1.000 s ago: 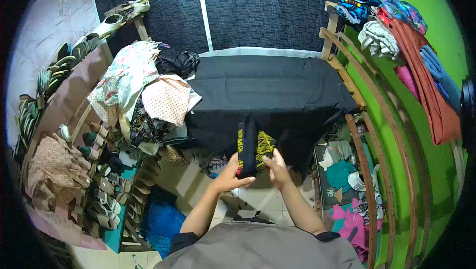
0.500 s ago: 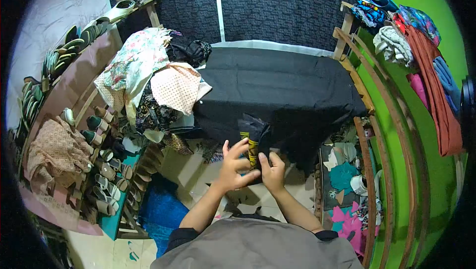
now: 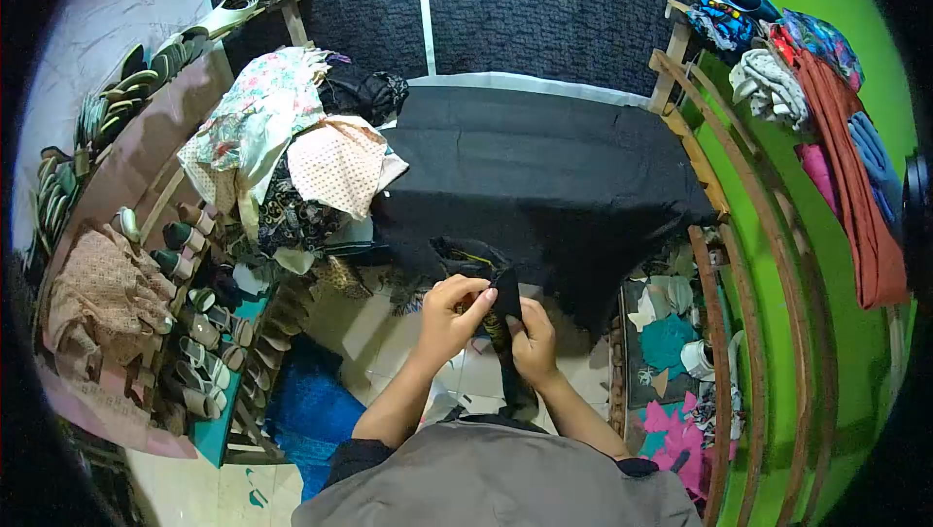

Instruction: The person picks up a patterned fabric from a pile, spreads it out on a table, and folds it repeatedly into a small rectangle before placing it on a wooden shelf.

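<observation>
A strip of black cloth with a yellow pattern (image 3: 504, 296) hangs between my hands in front of the table. My left hand (image 3: 446, 321) is closed in a pinch on its left edge, thumb against fingers. My right hand (image 3: 534, 342) grips the right edge, thumb uppermost. The cloth's upper end flops open toward the table, showing a yellow line, and its lower end dangles toward my lap. Behind it, black fabric (image 3: 535, 153) covers the table and drapes over the near edge.
Piled fabrics (image 3: 335, 166) lie on the table's left end. A shoe rack (image 3: 222, 435) and blue cloth (image 3: 316, 401) are at left. Wooden rails (image 3: 782, 294) run along the right, with folded cloths (image 3: 844, 158) beyond them and pink scraps (image 3: 675, 440) low down.
My left hand has gone from spread fingers to a pinch on the cloth. The cloth has turned, so less of its yellow pattern shows and more black does.
</observation>
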{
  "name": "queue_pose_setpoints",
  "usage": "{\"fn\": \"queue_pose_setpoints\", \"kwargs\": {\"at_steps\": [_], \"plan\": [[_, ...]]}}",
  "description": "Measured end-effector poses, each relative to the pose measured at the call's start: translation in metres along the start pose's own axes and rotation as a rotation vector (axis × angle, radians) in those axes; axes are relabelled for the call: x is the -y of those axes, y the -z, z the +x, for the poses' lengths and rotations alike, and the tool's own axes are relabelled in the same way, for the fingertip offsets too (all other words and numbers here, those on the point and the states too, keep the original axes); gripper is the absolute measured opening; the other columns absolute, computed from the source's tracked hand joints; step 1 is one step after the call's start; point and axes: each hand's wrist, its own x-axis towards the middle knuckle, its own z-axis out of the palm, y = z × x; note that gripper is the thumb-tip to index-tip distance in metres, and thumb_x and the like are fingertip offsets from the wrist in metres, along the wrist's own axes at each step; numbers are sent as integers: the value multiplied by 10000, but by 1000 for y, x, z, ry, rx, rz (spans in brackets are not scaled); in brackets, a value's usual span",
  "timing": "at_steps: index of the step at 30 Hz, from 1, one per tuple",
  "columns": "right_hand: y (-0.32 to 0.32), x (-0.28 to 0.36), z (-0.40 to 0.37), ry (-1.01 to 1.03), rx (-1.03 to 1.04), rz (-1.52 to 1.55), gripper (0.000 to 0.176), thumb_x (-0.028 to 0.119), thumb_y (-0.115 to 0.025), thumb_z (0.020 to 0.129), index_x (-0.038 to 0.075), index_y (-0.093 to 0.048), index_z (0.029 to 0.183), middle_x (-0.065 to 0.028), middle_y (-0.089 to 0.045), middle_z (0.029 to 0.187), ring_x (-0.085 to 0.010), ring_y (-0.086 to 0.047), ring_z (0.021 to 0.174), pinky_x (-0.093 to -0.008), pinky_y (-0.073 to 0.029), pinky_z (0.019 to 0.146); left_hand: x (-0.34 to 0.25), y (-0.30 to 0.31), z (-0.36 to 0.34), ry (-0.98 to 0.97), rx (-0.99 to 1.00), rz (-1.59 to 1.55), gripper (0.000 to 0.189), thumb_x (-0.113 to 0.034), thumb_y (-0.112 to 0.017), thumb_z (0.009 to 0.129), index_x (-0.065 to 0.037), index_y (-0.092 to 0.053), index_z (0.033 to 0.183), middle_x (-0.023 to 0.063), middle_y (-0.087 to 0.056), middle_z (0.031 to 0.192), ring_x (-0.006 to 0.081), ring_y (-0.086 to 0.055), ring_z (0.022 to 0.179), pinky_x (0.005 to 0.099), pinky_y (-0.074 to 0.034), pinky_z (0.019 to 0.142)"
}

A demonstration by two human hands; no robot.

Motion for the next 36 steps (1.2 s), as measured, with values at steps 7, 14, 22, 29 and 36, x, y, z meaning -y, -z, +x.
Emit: {"fn": "queue_pose_setpoints", "kwargs": {"at_steps": [7, 14, 22, 29, 36], "plan": [[3, -10, -10, 11, 117, -58, 196, 10, -504, 792, 13, -570, 977, -121, -575, 972, -273, -538, 903, -334, -370, 867, 3, 7, -5, 355, 193, -457, 140, -139, -599, 816, -1, -616, 811, -9, -559, 683, 46, -490, 603, 192, -393, 552], [1, -4, -12, 65, 143, -192, 221, 45, -538, 762, 47, -580, 978, -119, -583, 962, -288, -533, 938, -468, -313, 900, 1, 11, -6, 459, 121, -347, 191, -166, -598, 813, -2, -620, 719, -19, -530, 603, 42, -457, 544, 185, -355, 509], [2, 49, 9, -59, 143, 116, 395, 85, -552, 800, -11, -482, 1176, -168, -546, 1097, -230, -514, 1048, -316, -385, 891, 18, 2, -17, 515, 166, -624, 170, -128, -543, 809, 3, -633, 748, 17, -568, 632, 72, -490, 580, 209, -385, 552], [-8, 11, 12, -24, -27, -97, 198, 126, -470, 881, -28, -580, 935, -192, -608, 784, -196, -617, 722, -304, -460, 636, 29, 13, -17, 421, 52, -493, 128, -139, -519, 834, -36, -574, 779, -37, -530, 721, 55, -486, 677, 210, -388, 626], [166, -134, 104, -448, -260, -133, 228, 210, -469, 869, 41, -536, 731, -55, -520, 629, -196, -478, 439, -334, -373, 402, 154, 217, 37, 72, -276, 544, 246, -165, -438, 859, 32, -545, 758, 161, -546, 734, 263, -513, 689, 362, -401, 662]]}}
